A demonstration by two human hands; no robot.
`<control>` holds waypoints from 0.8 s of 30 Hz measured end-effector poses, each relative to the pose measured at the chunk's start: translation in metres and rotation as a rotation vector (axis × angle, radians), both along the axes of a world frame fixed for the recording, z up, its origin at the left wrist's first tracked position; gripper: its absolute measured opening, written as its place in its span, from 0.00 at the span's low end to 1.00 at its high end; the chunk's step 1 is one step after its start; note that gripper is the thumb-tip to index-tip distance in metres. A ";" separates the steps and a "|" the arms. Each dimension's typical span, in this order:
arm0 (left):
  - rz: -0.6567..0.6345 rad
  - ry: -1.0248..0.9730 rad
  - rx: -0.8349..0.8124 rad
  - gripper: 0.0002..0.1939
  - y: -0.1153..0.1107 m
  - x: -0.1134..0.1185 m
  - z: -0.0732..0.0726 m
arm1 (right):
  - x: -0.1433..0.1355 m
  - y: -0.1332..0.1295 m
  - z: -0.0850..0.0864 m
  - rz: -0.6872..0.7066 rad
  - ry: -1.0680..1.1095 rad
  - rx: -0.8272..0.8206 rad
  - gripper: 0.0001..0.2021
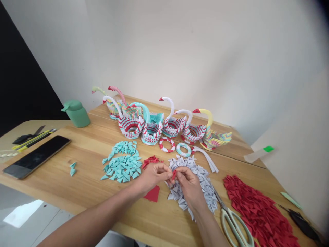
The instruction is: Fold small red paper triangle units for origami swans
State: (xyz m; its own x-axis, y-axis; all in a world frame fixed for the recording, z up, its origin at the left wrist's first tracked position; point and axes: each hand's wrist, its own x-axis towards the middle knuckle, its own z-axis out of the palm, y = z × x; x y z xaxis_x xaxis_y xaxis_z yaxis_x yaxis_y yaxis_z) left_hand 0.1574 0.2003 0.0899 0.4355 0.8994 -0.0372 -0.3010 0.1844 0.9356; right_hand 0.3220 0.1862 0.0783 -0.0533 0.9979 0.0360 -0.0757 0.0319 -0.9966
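Your left hand [154,175] and right hand [189,181] pinch one red paper piece [174,174] mid-frame over the wooden bench [84,151]; white wall [205,51] fills the upper frame.

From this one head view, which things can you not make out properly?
- Red paper piece: mostly covered by the fingers of the left hand and right hand; its shape cannot be told.
- Scissors: handles cut off by the bottom edge.
- Red pile: runs past the bottom edge.
- Dark tool: far right corner, blurred.
- Phone: screen dark, nothing readable.
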 end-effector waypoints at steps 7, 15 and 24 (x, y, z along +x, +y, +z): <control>0.297 0.551 0.543 0.06 -0.010 -0.002 0.010 | 0.001 -0.002 0.000 -0.062 -0.140 0.034 0.07; 0.141 0.168 0.238 0.07 -0.005 -0.002 0.011 | 0.000 0.001 -0.008 -0.008 0.093 -0.031 0.09; 0.027 -0.014 0.066 0.11 -0.001 -0.002 0.007 | 0.000 -0.001 -0.010 0.028 0.150 -0.064 0.10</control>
